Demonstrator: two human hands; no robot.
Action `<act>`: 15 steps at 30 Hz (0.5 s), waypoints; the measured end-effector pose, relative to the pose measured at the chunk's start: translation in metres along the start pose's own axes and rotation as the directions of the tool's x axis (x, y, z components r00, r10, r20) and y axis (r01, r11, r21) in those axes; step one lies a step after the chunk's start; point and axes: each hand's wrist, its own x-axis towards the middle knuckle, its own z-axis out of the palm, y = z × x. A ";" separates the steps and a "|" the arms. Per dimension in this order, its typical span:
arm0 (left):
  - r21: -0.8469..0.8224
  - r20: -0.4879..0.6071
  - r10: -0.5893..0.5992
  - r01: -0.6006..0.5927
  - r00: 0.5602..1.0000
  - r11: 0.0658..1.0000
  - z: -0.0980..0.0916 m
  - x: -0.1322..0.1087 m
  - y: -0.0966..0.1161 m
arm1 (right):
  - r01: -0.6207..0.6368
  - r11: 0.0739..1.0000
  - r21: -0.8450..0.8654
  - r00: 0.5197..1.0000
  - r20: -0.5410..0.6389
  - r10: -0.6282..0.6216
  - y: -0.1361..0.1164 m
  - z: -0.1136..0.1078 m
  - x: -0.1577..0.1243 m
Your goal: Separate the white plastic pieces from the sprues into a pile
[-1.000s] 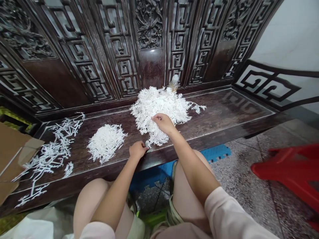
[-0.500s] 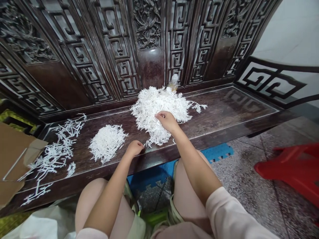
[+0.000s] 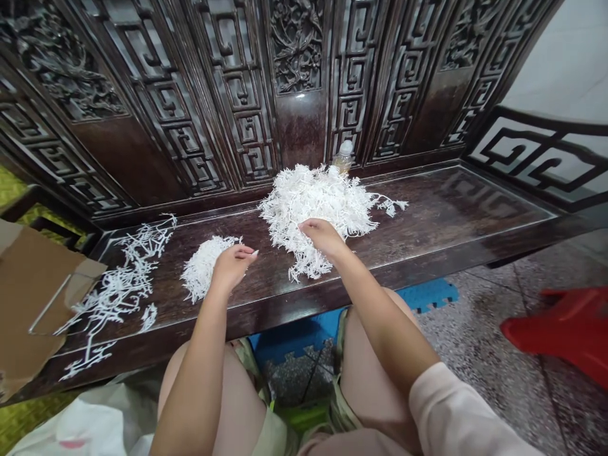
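Observation:
A large heap of white, branching plastic sprigs (image 3: 313, 212) lies on the dark wooden bench seat (image 3: 441, 212), and my right hand (image 3: 323, 239) rests on its near side with the fingers curled into the strands. I cannot tell whether those fingers pinch any. My left hand (image 3: 232, 268) lies against the right side of a smaller white heap (image 3: 202, 271), its fingers together and nothing visible in them. Looser white sprigs (image 3: 126, 292) are spread further left on the seat.
A plastic bottle (image 3: 344, 157) stands behind the large heap against the carved dark wooden backrest (image 3: 299, 57). A cardboard sheet (image 3: 33, 297) overlaps the seat's left end. Below are a blue foam mat (image 3: 427, 295), a red plastic stool (image 3: 555, 335), and a white bag (image 3: 85, 424).
My left hand has moved from the seat's front edge up and left to the small heap. My right hand stays on the large heap. The view has shifted slightly.

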 end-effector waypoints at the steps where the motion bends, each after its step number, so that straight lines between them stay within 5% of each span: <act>1: 0.133 -0.089 -0.031 0.043 0.996 0.990 -0.004 0.004 -0.005 | -0.046 0.996 0.076 0.998 0.038 0.043 0.000 0.004 -0.001; 4: 0.429 -0.270 -0.087 0.200 0.959 0.881 -0.012 0.013 -0.016 | -0.143 0.959 0.243 0.979 0.178 0.101 -0.001 0.014 -0.002; 6: 0.461 -0.289 -0.073 0.206 0.955 0.863 -0.012 0.012 -0.013 | -0.175 0.942 0.285 0.965 0.239 0.107 -0.002 0.016 -0.004; 10: 0.076 -0.071 0.116 -0.110 0.991 0.991 0.001 -0.006 0.013 | -0.156 0.948 0.276 0.956 0.285 0.075 -0.006 0.016 -0.008; 15: -0.325 0.049 0.281 -0.251 0.958 0.912 0.023 -0.028 0.038 | -0.093 0.970 0.224 0.935 0.353 0.008 -0.007 0.019 -0.013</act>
